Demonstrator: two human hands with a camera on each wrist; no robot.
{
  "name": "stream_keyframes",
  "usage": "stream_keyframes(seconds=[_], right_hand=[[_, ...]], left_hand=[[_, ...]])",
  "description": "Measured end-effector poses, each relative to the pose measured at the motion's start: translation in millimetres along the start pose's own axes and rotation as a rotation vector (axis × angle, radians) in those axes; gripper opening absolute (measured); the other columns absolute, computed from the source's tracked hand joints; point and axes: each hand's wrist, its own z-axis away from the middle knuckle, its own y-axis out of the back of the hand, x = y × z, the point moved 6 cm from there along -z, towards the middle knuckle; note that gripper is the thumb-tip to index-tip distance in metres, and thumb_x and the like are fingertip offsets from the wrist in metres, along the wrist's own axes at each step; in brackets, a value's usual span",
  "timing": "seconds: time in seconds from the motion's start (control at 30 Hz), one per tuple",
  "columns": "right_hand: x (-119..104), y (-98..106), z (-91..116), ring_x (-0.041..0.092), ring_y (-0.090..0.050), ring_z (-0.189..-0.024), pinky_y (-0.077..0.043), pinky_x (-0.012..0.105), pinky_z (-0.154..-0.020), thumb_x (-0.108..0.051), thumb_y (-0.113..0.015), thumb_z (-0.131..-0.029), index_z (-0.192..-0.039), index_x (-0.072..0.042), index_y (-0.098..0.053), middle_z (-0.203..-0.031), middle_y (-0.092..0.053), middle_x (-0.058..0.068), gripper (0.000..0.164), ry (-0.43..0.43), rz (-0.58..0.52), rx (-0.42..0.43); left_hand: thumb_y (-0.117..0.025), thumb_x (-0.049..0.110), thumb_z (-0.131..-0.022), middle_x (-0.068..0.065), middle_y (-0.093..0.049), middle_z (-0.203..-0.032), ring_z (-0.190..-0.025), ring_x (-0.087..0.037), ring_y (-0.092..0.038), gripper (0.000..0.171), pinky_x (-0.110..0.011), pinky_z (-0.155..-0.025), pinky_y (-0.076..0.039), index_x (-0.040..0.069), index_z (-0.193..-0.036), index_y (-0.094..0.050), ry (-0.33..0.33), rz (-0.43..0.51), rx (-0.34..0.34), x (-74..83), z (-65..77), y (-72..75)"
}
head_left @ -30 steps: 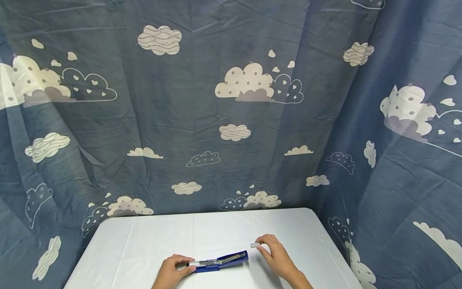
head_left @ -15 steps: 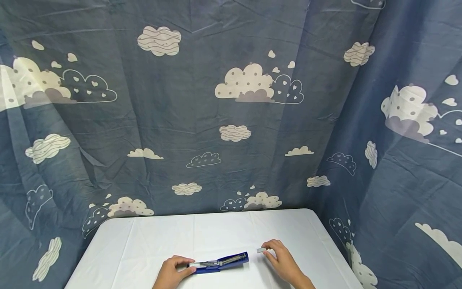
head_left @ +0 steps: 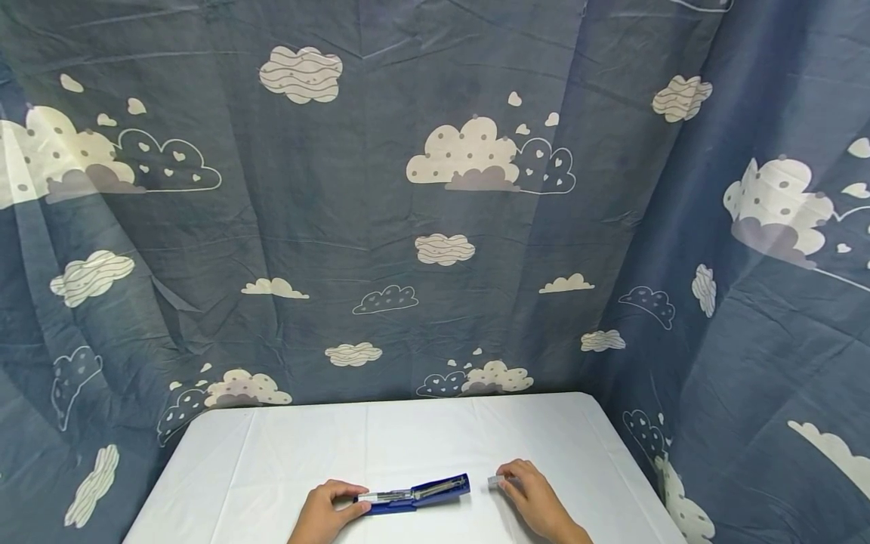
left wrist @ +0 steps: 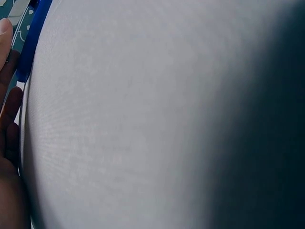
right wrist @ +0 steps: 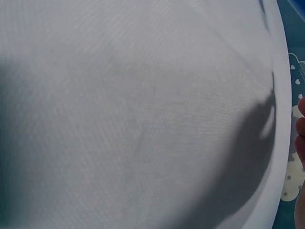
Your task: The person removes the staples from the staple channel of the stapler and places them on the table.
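An opened blue stapler (head_left: 440, 491) lies on the white table, its hinged cover swung out to the right and its metal inner parts exposed. My left hand (head_left: 325, 511) grips the stapler's left end between thumb and fingers. To the right of the cover, my right hand (head_left: 537, 500) pinches a small grey strip of staples (head_left: 494, 481) a little above the table. In the left wrist view, part of the blue stapler (left wrist: 34, 43) appears at the upper left beside the fingers (left wrist: 10, 107). Only the edge of the right hand (right wrist: 300, 138) shows in the right wrist view; the strip is outside it.
White cloth covers the table (head_left: 285, 446), whose far edge meets a dark blue curtain (head_left: 381, 211) printed with clouds. Another stretch of curtain hangs along the right side. The right hand's shadow (right wrist: 238, 167) falls on the cloth.
The right hand has moved slightly right and toward the near side with the staple strip, away from the stapler's cover. The left hand and the stapler have stayed in place.
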Motion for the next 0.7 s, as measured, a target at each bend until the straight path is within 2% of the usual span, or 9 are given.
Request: stream_keyframes(seconds=[0.23, 0.5, 0.7], right_hand=[[6.1, -5.9, -0.1, 0.004, -0.058, -0.1, -0.054, 0.038, -0.096, -0.025, -0.068, -0.1, -0.109, -0.021, -0.07, -0.106, -0.067, -0.013, 0.01, -0.003, 0.007, -0.033], [11.8, -9.8, -2.3, 0.005, -0.058, -0.101, -0.054, 0.04, -0.097, -0.025, -0.068, -0.099, -0.109, -0.021, -0.071, -0.106, -0.069, -0.013, 0.011, 0.0, 0.013, -0.042], [15.2, -12.3, -3.7, 0.001, -0.055, -0.096, -0.055, 0.035, -0.092, -0.026, -0.07, -0.099, -0.106, -0.023, -0.072, -0.102, -0.067, -0.015, 0.008, 0.005, 0.03, -0.064]], left_hand=[[-0.085, 0.045, -0.082, 0.014, -0.076, -0.097, -0.096, -0.004, -0.065, 0.025, -0.028, -0.09, -0.053, 0.028, -0.1, -0.082, -0.018, 0.006, -0.001, 0.2, 1.4, 1.4], [-0.084, 0.049, -0.082, 0.018, -0.075, -0.096, -0.096, -0.002, -0.065, 0.026, -0.027, -0.09, -0.053, 0.03, -0.099, -0.082, -0.009, 0.003, -0.004, -2.1, -2.1, 1.2], [-0.084, 0.051, -0.082, 0.018, -0.074, -0.097, -0.095, 0.0, -0.064, 0.027, -0.026, -0.09, -0.052, 0.03, -0.099, -0.082, -0.002, 0.013, -0.008, -2.8, -2.3, 1.3]])
